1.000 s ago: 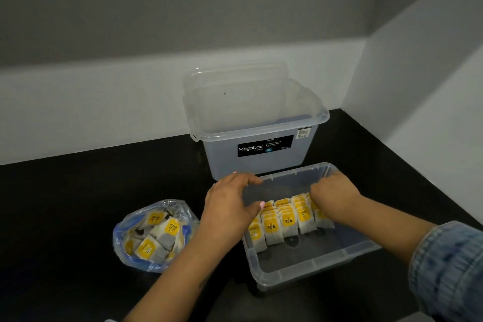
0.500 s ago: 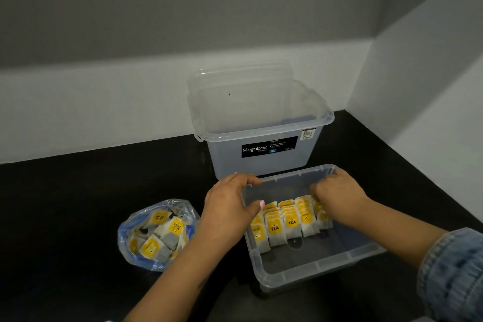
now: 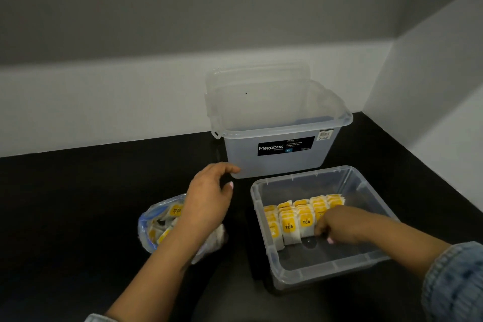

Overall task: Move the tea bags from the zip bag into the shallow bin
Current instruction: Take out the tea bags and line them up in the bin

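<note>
Two hands are working over a black countertop (image 3: 65, 204) here, and they are sitting well apart. The left hand (image 3: 209, 196) is hovering over the zip bag (image 3: 159, 227), fingers loosely curled and spread, holding nothing, with the forearm crossing in front of the bag's right side. The bag is lying crumpled on the counter to the left of the shallow bin (image 3: 326, 266), and loose tea bags (image 3: 175, 210) with yellow labels are showing through its clear plastic. The right hand (image 3: 337, 225) is reaching down inside the shallow bin, fingers curled against the right end of the tea bag rows (image 3: 298, 219), which are standing upright, packed side by side across the middle of the bin, yellow "TEA" labels facing the camera; whether those fingers are actually pinching a bag, I cannot tell. A blue denim sleeve (image 3: 454, 280) is showing at the lower right. Behind the shallow bin, a taller clear storage box (image 3: 277, 162) with a black "Megabox" label is standing against the white wall (image 3: 104, 104), and a clear lid (image 3: 258, 78) is leaning upright behind it.
</note>
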Demonstrator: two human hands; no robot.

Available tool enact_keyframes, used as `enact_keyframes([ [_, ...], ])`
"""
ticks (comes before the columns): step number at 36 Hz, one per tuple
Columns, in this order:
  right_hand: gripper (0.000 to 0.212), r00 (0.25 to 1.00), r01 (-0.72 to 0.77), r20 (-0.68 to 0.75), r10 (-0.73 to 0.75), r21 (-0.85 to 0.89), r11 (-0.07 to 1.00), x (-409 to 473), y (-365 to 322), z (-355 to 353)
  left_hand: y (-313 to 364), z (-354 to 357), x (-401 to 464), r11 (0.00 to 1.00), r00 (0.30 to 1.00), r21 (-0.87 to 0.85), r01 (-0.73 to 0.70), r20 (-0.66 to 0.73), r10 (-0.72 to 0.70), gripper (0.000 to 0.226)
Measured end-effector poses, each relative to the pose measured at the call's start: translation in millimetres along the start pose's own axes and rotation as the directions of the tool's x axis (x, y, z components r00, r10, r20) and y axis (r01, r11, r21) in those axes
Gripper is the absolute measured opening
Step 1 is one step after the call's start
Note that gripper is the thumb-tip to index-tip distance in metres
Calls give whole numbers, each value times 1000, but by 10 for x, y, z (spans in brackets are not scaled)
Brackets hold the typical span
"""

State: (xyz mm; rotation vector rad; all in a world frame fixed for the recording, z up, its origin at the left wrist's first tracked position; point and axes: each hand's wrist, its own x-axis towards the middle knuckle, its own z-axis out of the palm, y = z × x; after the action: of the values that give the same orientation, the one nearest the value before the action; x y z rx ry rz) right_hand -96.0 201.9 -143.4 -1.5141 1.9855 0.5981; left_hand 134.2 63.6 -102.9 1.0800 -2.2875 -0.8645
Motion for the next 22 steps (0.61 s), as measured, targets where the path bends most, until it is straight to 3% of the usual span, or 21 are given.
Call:
enact_keyframes([
  [7,30,1000,-8,21,9,-39,999,-83,-71,-137,-268,-392,-13,991,991,11,132,-28,-132,34],
  [12,19,990,2,-139,-7,-37,999,-272,-284,-465,-438,-595,-76,983,979,14,181,-95,-179,34],
  [18,14,928,207,-342,-149,139,969,-426,-877,-902,-652,-754,-176,940,948,159,301,-159,-276,34],
  [22,16,892,332,-384,-238,201,922,-338,-1406,-989,-815,-774,-257,849,889,264,458,-137,-437,66],
])
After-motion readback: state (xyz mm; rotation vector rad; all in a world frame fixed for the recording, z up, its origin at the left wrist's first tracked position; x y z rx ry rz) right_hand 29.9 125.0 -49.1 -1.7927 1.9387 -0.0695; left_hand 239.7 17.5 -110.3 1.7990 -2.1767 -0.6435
